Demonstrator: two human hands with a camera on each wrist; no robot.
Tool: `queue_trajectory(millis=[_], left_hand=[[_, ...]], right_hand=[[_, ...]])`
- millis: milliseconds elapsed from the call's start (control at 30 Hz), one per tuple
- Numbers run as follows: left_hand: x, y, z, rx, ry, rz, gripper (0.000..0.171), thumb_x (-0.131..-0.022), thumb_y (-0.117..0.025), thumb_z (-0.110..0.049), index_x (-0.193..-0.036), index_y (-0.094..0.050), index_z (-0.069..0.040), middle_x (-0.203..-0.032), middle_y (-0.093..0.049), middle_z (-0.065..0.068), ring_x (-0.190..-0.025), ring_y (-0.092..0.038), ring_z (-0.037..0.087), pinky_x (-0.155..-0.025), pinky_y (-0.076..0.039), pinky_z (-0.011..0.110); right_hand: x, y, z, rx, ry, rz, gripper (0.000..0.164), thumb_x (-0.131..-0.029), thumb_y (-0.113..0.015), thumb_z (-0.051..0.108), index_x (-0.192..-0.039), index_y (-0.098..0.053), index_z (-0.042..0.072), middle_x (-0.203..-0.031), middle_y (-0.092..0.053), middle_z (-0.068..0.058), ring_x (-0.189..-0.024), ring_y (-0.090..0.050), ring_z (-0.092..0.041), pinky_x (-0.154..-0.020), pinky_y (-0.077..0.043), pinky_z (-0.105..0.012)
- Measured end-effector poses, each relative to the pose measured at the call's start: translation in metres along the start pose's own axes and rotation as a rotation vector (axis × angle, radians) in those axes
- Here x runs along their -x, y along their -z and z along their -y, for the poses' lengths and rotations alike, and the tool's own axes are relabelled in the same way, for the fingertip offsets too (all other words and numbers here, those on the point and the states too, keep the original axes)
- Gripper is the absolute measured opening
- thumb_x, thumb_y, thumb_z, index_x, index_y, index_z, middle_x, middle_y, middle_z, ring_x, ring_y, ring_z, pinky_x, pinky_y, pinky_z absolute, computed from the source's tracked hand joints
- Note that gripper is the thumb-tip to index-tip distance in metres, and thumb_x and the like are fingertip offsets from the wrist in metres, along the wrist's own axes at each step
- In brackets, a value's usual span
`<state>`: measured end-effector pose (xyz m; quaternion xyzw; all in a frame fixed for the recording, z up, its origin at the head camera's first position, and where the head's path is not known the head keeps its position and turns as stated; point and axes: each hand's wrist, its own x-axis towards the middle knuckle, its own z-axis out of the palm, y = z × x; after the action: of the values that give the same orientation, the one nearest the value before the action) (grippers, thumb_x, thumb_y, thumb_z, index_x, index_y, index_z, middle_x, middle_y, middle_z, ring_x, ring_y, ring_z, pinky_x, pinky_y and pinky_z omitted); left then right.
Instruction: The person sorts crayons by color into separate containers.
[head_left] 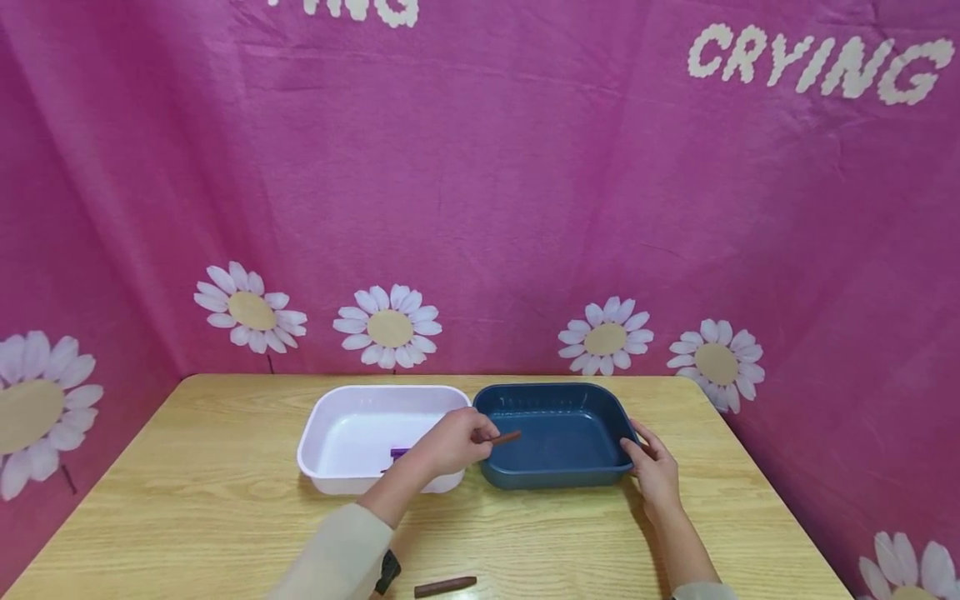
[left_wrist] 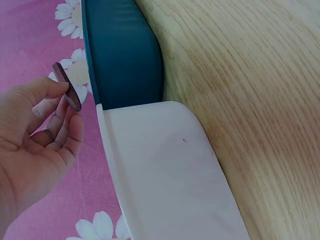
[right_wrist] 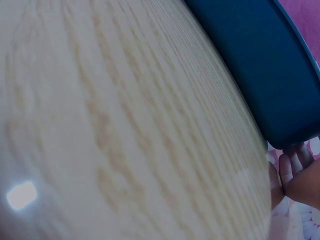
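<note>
My left hand (head_left: 452,443) pinches a brown crayon (head_left: 508,437) between thumb and fingers, above the near left part of a dark blue basin (head_left: 558,478). In the left wrist view the crayon (left_wrist: 67,87) slants beside the fingertips, apart from the basin rims. At the blue basin's right end, my right hand (head_left: 657,477) grips the rim, thumb over the edge and fingers outside. To the left stands a white basin (head_left: 330,417) with a purple crayon (head_left: 399,452) inside; my left forearm hides part of its contents.
Another brown crayon (head_left: 446,587) lies on the wooden table (head_left: 562,542) near the front edge. The two basins stand side by side, touching. Behind the table hangs a pink cloth (head_left: 480,208) printed with daisies and letters.
</note>
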<state>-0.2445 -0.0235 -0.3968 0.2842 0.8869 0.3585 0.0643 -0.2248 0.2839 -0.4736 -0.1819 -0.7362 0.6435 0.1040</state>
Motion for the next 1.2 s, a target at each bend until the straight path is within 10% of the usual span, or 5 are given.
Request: queue_trajectory(millis=[1200], left_hand=[[-0.034, -0.029, -0.008, -0.005, 0.125, 0.005, 0.016, -0.087, -0.060, -0.008, -0.099, -0.070, -0.004, -0.087, -0.064, 0.005, -0.069, -0.052, 0.012, -0.058, -0.046, 0.023]], right_hand=[[0.001, 0.000, 0.000, 0.025, -0.010, -0.001, 0.047, -0.094, -0.054, 0.025, -0.139, -0.045, 0.017, -0.126, -0.048, -0.009, -0.083, -0.053, 0.000, -0.066, -0.047, -0.011]])
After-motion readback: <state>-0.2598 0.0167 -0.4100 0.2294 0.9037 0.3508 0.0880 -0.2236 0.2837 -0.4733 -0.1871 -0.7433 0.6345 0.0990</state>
